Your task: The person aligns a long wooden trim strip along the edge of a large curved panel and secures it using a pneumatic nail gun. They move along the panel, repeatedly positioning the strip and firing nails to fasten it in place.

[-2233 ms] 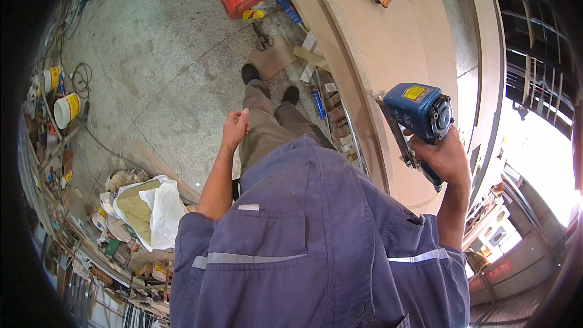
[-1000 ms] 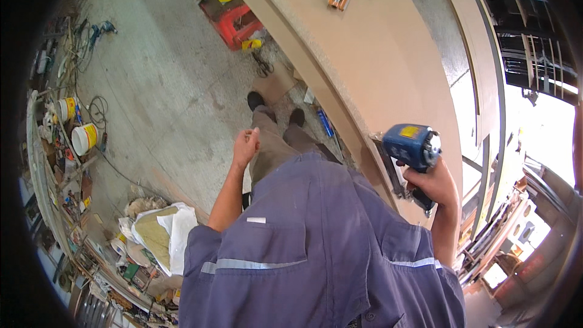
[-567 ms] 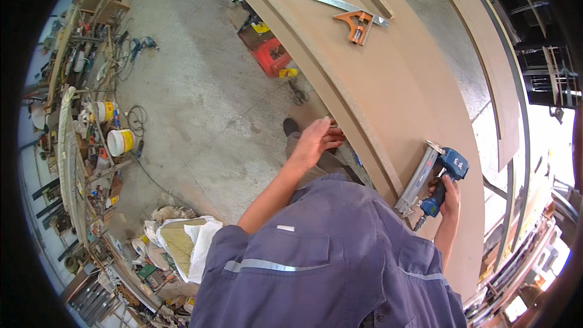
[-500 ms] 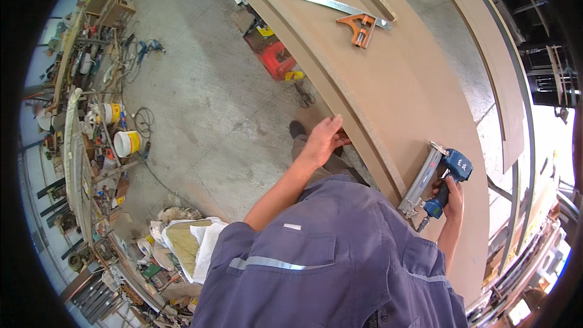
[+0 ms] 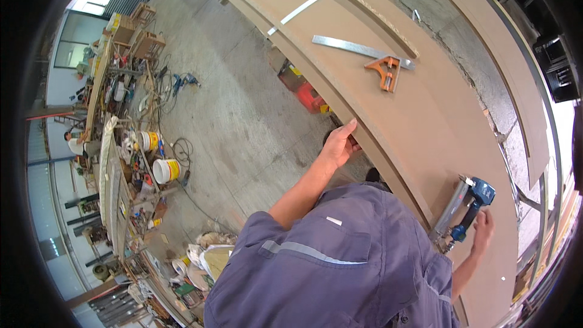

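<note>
A long brown board [image 5: 425,121] crosses in front of me, with a narrow raised strip [image 5: 379,152] along its near edge. My left hand [image 5: 341,146] is closed on that strip's edge, thumb on top and the other fingers partly hidden beneath. A blue and silver nail gun [image 5: 464,209] with a hose fitting rests on the board at the right. Just right of its handle is my right hand [image 5: 483,231], off the tool, holding nothing, fingers loosely bent. Farther up the board lies a combination square [image 5: 382,73] with an orange head.
White tape-like strips [image 5: 302,8] and a chipboard-edged batten [image 5: 358,6] lie on the board's far part. A red tool case [image 5: 310,97] is on the floor below. To the left are white buckets [image 5: 166,170], cables, a cluttered bench and another person [image 5: 77,144].
My right hand has let go of the nail gun, which now rests on the board. My left hand stays at the strip's edge. The whole view has shifted.
</note>
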`<action>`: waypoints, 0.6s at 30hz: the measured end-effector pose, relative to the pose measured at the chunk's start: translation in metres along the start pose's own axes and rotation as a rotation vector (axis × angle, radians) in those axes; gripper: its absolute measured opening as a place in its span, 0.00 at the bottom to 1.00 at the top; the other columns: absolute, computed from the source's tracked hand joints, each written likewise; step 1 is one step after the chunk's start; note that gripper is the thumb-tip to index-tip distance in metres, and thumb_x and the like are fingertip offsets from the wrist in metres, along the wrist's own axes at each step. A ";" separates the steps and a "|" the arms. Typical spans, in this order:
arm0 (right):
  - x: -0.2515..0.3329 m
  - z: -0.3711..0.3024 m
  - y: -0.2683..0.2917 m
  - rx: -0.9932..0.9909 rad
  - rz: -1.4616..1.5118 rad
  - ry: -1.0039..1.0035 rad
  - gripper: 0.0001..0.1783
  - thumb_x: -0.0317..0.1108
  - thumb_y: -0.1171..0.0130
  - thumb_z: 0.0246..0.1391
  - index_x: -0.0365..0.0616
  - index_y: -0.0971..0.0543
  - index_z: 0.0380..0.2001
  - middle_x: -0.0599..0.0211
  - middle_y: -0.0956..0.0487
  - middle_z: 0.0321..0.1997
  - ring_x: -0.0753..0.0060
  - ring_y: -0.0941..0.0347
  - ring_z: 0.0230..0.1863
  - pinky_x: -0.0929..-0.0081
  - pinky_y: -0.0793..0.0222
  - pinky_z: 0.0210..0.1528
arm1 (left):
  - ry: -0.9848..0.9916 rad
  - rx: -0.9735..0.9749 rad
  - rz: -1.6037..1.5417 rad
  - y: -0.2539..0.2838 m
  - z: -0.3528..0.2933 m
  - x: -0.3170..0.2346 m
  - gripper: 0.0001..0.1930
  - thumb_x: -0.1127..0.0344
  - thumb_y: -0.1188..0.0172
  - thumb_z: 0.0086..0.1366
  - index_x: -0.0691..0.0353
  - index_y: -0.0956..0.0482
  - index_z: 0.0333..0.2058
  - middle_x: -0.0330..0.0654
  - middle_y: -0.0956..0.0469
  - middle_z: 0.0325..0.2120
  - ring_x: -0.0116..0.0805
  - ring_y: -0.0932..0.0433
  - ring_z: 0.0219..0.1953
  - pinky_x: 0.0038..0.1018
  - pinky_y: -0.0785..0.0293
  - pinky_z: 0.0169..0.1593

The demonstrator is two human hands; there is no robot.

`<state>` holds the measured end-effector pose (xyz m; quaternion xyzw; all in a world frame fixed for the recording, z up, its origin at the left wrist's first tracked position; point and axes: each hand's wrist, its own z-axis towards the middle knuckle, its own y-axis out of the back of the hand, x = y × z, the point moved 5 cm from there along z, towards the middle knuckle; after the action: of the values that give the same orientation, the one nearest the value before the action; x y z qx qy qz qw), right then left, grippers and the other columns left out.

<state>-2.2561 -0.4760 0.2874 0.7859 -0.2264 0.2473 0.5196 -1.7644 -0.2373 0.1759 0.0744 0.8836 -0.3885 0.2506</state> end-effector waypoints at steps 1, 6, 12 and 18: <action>0.020 -0.013 0.002 0.002 0.132 -0.019 0.14 0.40 0.46 0.66 0.40 0.19 0.36 0.72 0.23 0.29 0.79 0.31 0.28 0.75 0.32 0.32 | 0.000 0.012 0.003 0.005 0.008 -0.011 0.22 0.51 0.38 0.72 0.61 0.23 0.56 0.40 0.17 0.49 0.34 0.19 0.51 0.40 0.21 0.55; 0.125 -0.120 -0.100 0.404 0.516 -0.117 0.18 0.39 0.48 0.69 0.33 0.18 0.38 0.65 0.18 0.34 0.71 0.22 0.35 0.72 0.26 0.42 | 0.153 0.143 0.115 0.018 0.030 -0.041 0.22 0.54 0.39 0.73 0.62 0.25 0.58 0.42 0.18 0.52 0.36 0.18 0.53 0.40 0.19 0.55; 0.087 -0.148 -0.292 0.377 0.983 -0.519 0.19 0.43 0.47 0.71 0.38 0.20 0.52 0.61 0.15 0.48 0.65 0.22 0.53 0.65 0.27 0.56 | 0.442 0.324 0.156 0.023 0.039 -0.064 0.23 0.58 0.41 0.75 0.64 0.29 0.62 0.47 0.21 0.56 0.42 0.19 0.56 0.41 0.19 0.55; 0.135 -0.131 -0.347 0.235 1.635 -0.539 0.21 0.44 0.51 0.73 0.44 0.25 0.59 0.62 0.19 0.58 0.61 0.26 0.60 0.64 0.26 0.57 | 0.491 0.349 0.186 0.026 0.052 -0.103 0.23 0.60 0.42 0.75 0.63 0.31 0.64 0.47 0.21 0.56 0.45 0.19 0.56 0.43 0.18 0.55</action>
<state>-1.9585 -0.2436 0.1716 0.4570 -0.8084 0.3702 0.0229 -1.6469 -0.2508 0.1805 0.2884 0.8269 -0.4803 0.0477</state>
